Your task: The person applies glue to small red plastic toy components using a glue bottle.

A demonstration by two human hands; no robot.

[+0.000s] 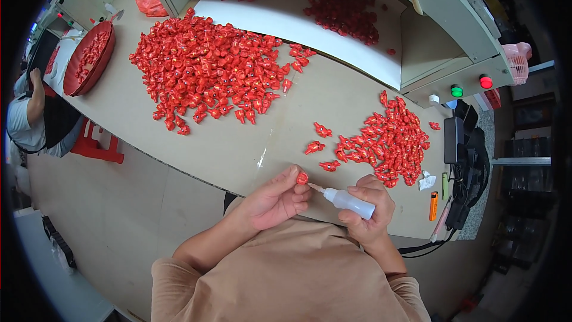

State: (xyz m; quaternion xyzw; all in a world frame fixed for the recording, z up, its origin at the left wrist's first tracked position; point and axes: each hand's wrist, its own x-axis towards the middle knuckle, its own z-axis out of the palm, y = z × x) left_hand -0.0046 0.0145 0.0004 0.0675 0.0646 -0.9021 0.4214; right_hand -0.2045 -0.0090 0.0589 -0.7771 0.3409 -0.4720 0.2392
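Between thumb and fingertips, my left hand (275,198) pinches a small red plastic figure (302,178). My right hand (372,207) is wrapped round a translucent white squeeze bottle (351,202), tilted so its thin nozzle (316,187) points left at the figure. The nozzle tip is at or very near the figure; whether they touch is hard to tell. Beyond my hands lie a few loose red figures (314,147), with a smaller heap of the same figures (387,140) to their right. A much larger heap of red pieces (208,68) spreads over the table's left side.
A grey cabinet (441,42) with lit buttons stands at the back, more red pieces (345,15) inside. At right lie an orange lighter (434,206), crumpled tissue (426,180) and black cables (473,173). At far left are a red basin (89,59) and a seated person (42,113).
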